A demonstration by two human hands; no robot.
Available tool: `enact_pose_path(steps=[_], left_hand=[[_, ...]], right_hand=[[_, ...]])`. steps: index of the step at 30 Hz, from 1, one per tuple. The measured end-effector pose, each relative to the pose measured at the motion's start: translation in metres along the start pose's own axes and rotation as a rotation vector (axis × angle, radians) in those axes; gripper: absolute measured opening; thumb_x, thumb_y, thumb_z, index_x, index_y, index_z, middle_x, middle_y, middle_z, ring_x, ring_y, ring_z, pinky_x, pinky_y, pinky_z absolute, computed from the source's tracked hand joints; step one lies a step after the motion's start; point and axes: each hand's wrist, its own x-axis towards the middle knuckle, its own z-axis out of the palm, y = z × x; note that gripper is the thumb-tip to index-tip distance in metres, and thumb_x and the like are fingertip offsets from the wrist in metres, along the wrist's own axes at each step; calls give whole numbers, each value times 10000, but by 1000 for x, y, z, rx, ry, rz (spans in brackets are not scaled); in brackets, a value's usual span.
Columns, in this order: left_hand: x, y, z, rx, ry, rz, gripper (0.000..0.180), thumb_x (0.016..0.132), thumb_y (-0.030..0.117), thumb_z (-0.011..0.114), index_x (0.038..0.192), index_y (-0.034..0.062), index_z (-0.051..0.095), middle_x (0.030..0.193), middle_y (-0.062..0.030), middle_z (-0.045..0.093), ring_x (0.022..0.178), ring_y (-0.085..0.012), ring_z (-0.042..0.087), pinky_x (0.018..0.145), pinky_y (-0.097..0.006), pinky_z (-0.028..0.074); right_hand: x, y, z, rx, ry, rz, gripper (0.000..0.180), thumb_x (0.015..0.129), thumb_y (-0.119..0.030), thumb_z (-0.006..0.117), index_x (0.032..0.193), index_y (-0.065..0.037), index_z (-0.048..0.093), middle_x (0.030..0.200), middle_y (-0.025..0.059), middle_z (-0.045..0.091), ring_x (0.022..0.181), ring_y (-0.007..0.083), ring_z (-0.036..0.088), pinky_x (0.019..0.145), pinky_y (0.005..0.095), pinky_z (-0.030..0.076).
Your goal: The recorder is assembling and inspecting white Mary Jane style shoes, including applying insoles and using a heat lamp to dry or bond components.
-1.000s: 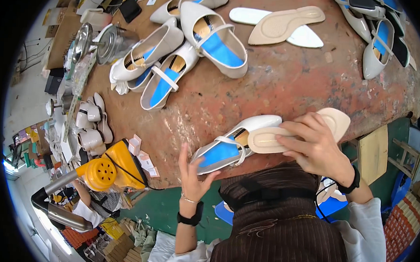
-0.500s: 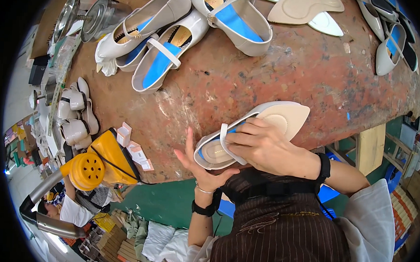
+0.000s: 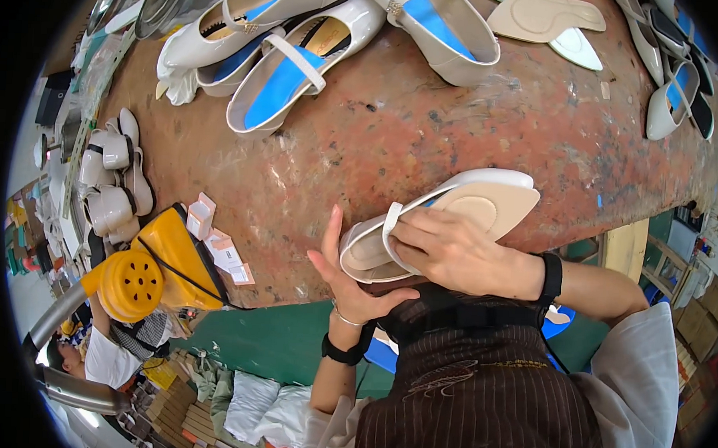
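A glossy off-white strapped shoe (image 3: 480,177) lies at the table's near edge, toe pointing up and right. A beige cushioned insole (image 3: 500,208) runs into it, its heel end down in the shoe, its broad front part lying over the toe. My right hand (image 3: 462,256) reaches in past the strap (image 3: 392,222), fingers bent together on the insole's middle; the fingertips are partly hidden. Around the shoe's heel, my left hand (image 3: 354,294) is spread, palm against the back, thumb and fingers apart. A sliver of blue lining shows beside the insole.
Several matching shoes with blue linings (image 3: 278,100) stand at the far side. Loose beige insoles (image 3: 536,17) lie beyond. More shoes (image 3: 109,177) sit at the left, near a yellow lamp-like device (image 3: 173,256) and small paper labels (image 3: 225,254). Another person (image 3: 113,357) is at lower left.
The insole's heel end now covers more of the shoe's bottom, and less blue lining shows there. Both hands keep nearly the same pose; the whole view has shifted slightly.
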Motion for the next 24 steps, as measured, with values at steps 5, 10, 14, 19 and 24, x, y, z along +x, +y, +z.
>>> enact_pose_path(steps=[5,10,14,19,24], left_hand=[[7,2,-10,-130,-71,-25,1212,691,477,841,1546,108,65,1528,-317,182,1327,-424,404,1065,-484,382],[10,3,-7,110,-10,-34,377,903,230,568,1189,6,466,1443,-321,349,1303,-466,417,1061,-502,364],[9,7,-3,81,17,-67,189,886,144,472,1033,29,437,1424,-286,386,1225,-410,499,1052,-511,346],[15,29,7,184,66,-137,337,866,176,596,1091,5,412,1462,-312,295,1234,-434,450,1025,-506,367],[13,78,41,450,-150,-167,537,756,34,701,1223,-40,445,1503,-323,238,1301,-495,356,1074,-481,324]], right_hand=[[19,8,5,187,-83,-211,226,803,-91,567,955,22,691,1202,218,622,1043,265,639,879,386,504],[15,-10,3,11,-555,110,165,744,-120,626,765,23,705,992,176,700,1016,273,647,932,356,495],[-9,-20,-8,-270,-135,137,365,729,-175,597,1023,11,707,1156,113,679,1197,233,588,1116,364,360],[-22,-22,-9,-341,17,111,378,700,-121,625,1050,-7,708,1202,112,657,1231,221,565,1139,450,324],[-5,8,-48,-510,443,445,350,738,-126,682,1068,-10,684,1136,146,664,1160,292,591,1088,458,361]])
